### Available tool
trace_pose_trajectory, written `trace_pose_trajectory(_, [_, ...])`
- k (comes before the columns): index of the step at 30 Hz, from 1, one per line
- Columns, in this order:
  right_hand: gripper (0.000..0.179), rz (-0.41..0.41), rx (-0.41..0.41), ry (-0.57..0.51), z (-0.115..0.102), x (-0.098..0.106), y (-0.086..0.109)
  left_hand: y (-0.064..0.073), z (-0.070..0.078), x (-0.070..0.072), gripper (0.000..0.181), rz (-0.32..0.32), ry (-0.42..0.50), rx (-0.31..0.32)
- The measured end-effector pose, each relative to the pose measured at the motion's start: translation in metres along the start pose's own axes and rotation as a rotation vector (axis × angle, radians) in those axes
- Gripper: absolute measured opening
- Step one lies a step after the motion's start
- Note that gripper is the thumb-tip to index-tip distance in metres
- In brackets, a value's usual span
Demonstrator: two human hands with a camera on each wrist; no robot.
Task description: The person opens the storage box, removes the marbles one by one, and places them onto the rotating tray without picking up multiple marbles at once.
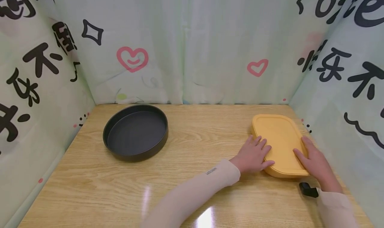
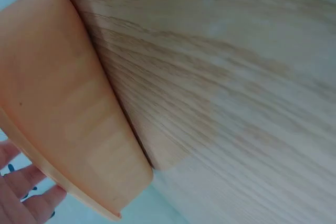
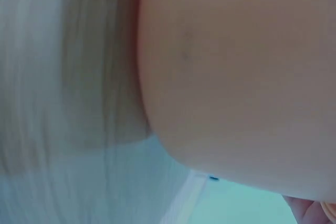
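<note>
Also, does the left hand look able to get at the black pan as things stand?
Likely yes: only tabletop shows between the left hand and the open-topped black pan. It would first have to leave the yellow box, whose left side it touches.

From my end, through the head view, I count one round black pan (image 1: 136,131), one yellow box (image 1: 277,141) and one wooden tabletop (image 1: 198,134) carrying both. I make it two grips, both bare hands: one left grip (image 1: 251,156) and one right grip (image 1: 316,161). I also count two pale sleeves (image 1: 192,194), one to each arm, and one small black device (image 1: 308,190) by the right wrist. Around the tabletop I get three fabric walls (image 1: 210,38). On the back one I find two pink hearts (image 1: 133,62) and one four-pointed star (image 1: 92,32).
</note>
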State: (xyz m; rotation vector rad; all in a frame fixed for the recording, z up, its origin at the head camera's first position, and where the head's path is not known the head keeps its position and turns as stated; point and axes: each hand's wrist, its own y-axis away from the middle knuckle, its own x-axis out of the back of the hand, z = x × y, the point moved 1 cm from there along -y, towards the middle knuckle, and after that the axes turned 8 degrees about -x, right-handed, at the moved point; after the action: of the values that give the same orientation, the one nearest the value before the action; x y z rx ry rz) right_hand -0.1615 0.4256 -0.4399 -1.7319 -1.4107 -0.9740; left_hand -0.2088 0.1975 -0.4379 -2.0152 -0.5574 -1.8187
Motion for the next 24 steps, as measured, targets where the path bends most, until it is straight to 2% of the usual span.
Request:
trace_pose_trajectory(11, [0.07, -0.024, 0.04, -0.04, -0.034, -0.016, -0.008, 0.013, -0.025, -0.008, 0.063, -0.017, -0.01, 0.145])
trace_pose_trajectory(24, [0.072, -0.053, 0.058, -0.04, -0.076, -0.036, -0.013, 0.047, -0.054, -0.011, 0.06, -0.007, 0.075, 0.158])
